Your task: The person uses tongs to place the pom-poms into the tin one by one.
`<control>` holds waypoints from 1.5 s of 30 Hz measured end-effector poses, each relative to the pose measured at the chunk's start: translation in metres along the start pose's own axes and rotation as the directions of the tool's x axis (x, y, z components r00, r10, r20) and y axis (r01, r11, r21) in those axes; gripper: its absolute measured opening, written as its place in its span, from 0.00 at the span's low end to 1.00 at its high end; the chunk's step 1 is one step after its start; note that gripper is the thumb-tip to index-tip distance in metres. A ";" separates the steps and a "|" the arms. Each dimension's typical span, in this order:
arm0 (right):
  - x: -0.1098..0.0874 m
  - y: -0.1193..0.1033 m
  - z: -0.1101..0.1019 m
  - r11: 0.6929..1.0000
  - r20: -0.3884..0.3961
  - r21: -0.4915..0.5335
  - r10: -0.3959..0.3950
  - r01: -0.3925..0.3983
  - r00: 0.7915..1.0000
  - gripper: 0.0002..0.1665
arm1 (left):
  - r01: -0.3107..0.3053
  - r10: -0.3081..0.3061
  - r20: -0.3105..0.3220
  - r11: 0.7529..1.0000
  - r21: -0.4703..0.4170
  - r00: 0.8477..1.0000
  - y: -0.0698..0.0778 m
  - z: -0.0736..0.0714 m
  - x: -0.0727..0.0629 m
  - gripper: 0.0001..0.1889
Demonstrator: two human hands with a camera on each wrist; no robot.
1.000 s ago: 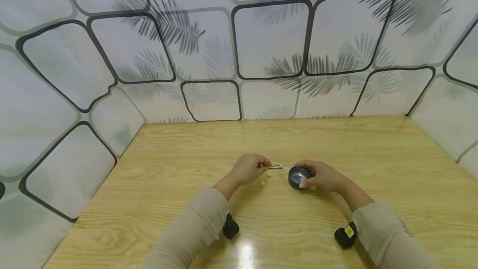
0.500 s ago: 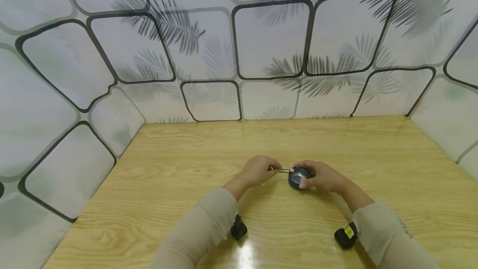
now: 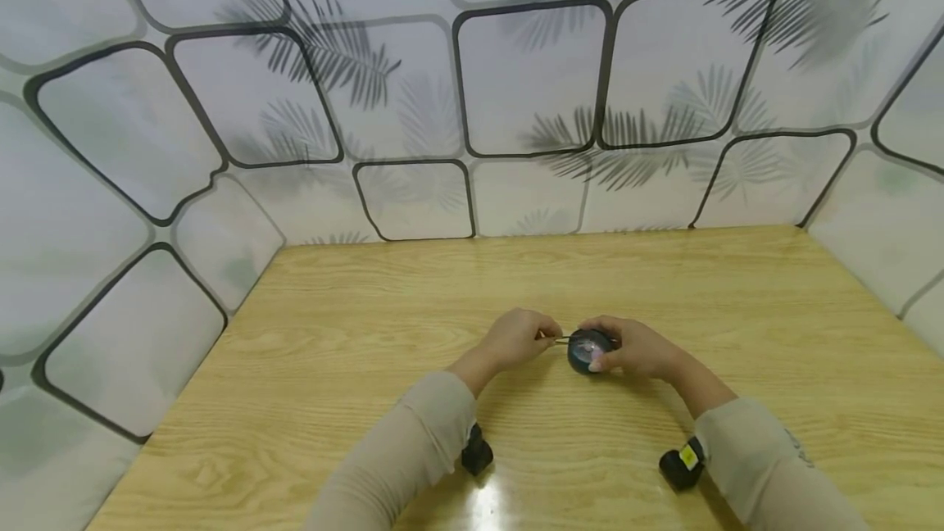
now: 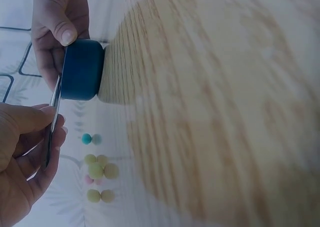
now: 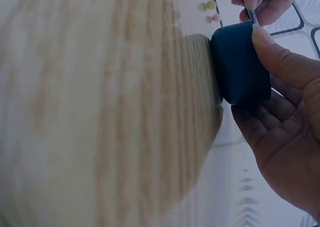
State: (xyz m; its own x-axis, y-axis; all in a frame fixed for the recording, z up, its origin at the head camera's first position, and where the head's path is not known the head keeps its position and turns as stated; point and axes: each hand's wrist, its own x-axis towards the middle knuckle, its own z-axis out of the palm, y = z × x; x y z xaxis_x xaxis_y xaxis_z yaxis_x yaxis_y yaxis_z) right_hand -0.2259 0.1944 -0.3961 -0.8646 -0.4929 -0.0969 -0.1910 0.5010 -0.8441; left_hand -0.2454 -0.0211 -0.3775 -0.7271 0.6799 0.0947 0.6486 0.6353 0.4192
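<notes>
Your left grip [image 3: 518, 338], pinching the tweezers [image 4: 54, 107], edges closer to the dark cup [image 4: 82, 69] your right grip [image 3: 640, 347] clasps on the counter [image 3: 369, 293], and the pale bead at the tips slips from view, so it's likely over or inside the mouth.

I'm looking, from afar, at a yellowish wood-grain table [image 3: 332, 310], its glossy top catching a patch of glare [image 3: 484, 506] along the near side. A round, dark blue container [image 4: 82, 69] is sitting on it, mouth up. Well apart from its rim, I'm seeing small balls lying loose: one teal ball [image 4: 86, 138], three yellow balls [image 4: 95, 170] and one pink ball [image 4: 89, 179], each showing its reflection in the surface.
</notes>
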 end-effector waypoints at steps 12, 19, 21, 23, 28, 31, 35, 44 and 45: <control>0.001 0.000 0.000 1.000 -0.006 -0.002 0.001 -0.001 1.000 0.38 | 0.048 -0.048 -0.001 0.999 -0.019 0.999 -0.007 -0.004 -0.007 0.09; 0.000 0.001 0.000 1.000 -0.003 0.006 0.013 -0.013 1.000 0.38 | 0.082 -0.082 0.001 0.997 -0.008 0.997 -0.014 -0.007 -0.015 0.08; 0.000 0.001 0.000 1.000 -0.001 0.008 0.017 -0.017 1.000 0.38 | 0.089 -0.089 0.000 0.996 -0.010 0.996 -0.017 -0.008 -0.018 0.08; 0.000 0.001 0.000 1.000 -0.002 0.007 0.020 -0.020 1.000 0.38 | 0.090 -0.090 -0.005 0.996 -0.006 0.996 -0.019 -0.010 -0.020 0.08; 0.000 0.000 0.000 1.000 -0.004 0.003 0.014 -0.014 1.000 0.38 | 0.097 -0.097 -0.018 0.995 0.010 0.995 -0.025 -0.014 -0.026 0.08; 0.000 0.001 0.000 1.000 -0.002 0.004 0.008 -0.008 1.000 0.38 | 0.100 -0.100 -0.023 0.995 0.013 0.995 -0.028 -0.017 -0.029 0.08; 0.000 0.000 0.000 1.000 -0.002 0.002 0.001 -0.001 1.000 0.39 | 0.107 -0.107 -0.026 0.994 0.013 0.994 -0.033 -0.020 -0.035 0.08; 0.000 -0.002 0.001 1.000 -0.002 -0.015 0.008 -0.008 1.000 0.38 | 0.135 -0.135 -0.023 0.991 0.015 0.991 -0.041 -0.023 -0.047 0.08; 0.000 -0.002 0.001 1.000 -0.003 -0.022 0.007 -0.007 1.000 0.37 | 0.134 -0.134 -0.024 0.991 0.015 0.991 -0.042 -0.024 -0.048 0.08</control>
State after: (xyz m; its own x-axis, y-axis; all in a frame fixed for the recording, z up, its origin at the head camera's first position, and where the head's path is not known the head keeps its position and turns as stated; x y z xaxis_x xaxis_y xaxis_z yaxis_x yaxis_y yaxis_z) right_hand -0.2250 0.1930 -0.3951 -0.8675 -0.4869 -0.1014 -0.1946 0.5199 -0.8318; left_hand -0.2426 -0.0890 -0.3782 -0.8126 0.5798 0.0589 0.5484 0.7265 0.4141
